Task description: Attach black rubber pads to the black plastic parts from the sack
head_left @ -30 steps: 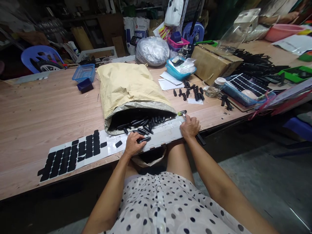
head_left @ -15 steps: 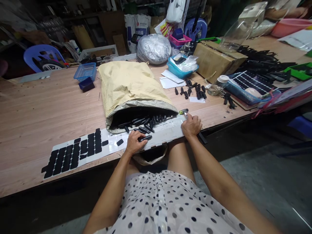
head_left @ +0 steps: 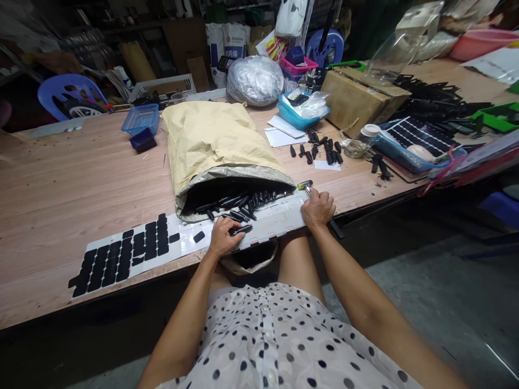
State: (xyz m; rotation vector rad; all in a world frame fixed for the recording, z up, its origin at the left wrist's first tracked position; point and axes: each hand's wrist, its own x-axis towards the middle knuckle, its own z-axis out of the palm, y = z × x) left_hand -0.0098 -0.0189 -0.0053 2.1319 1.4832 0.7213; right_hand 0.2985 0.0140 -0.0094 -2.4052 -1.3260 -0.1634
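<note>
1 black part [head_left: 244, 229] in left hand [head_left: 221, 236]

Long wood-grain table [head_left: 81, 189], blue plastic chair [head_left: 47, 92] behind the table's left end, second blue chair [head_left: 335, 42] behind its right half, grey floor [head_left: 446, 308] below its right front edge, possibly a counter [head_left: 133, 24] in shadow behind it, brighter light on its top.

From here I can read 丙烯 in large characters on a white sack [head_left: 238, 44] beyond the tabletop [head_left: 81, 178]; the character before them is unclear. Smaller print by its red emblem [head_left: 229, 39] is too blurred to read.
</note>
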